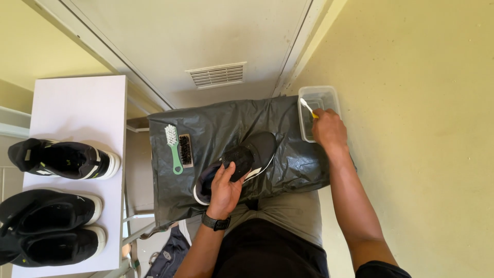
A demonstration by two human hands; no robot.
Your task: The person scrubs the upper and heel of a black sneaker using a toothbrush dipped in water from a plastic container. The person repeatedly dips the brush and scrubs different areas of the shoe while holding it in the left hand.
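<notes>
Gripping the dark sneaker [242,159] from above, the left hand [225,186] is curling its fingers over the shoe's upper and is pressing it down near the middle of the black plastic sheet [216,128] that is covering the person's lap. That shoe is lying on its side, toe pointing toward the sheet's far right corner, its white sole edge showing just beside the thumb. Over at the sheet's right edge, the right hand [328,128] is closing around a small toothbrush [307,107] with a white head and yellow handle, dipping it into a clear plastic tub [332,95] sitting against the wall. Near the sheet's left edge, a green-handled brush [174,146] and a dark bristle brush [186,150] are lying side by side. Three more black shoes [62,159] are resting on a white shelf [77,103] to the left.
</notes>
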